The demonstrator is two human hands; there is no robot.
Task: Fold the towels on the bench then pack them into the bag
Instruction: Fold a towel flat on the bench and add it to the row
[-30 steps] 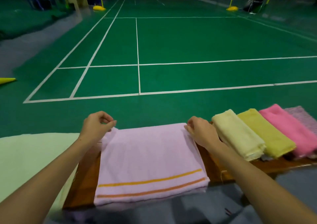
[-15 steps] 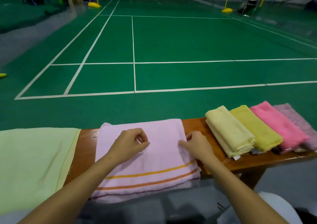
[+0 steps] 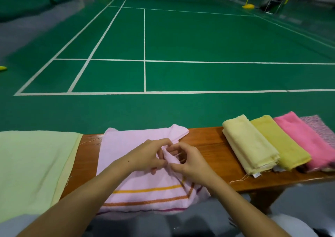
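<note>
Lower centre: lilac striped towel (image 3: 130,146) on wooden bench (image 3: 204,142). Left hand (image 3: 146,157) and right hand (image 3: 190,162) both pinch one raised fold at its middle, fingers curled round cloth. Four folded towels (image 3: 250,146) lie at right.

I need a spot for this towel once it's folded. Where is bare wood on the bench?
Bare bench shows between the lilac towel and the cream towel, and a narrow strip beside the pale green cloth. The right end is crowded with folded towels.
</note>
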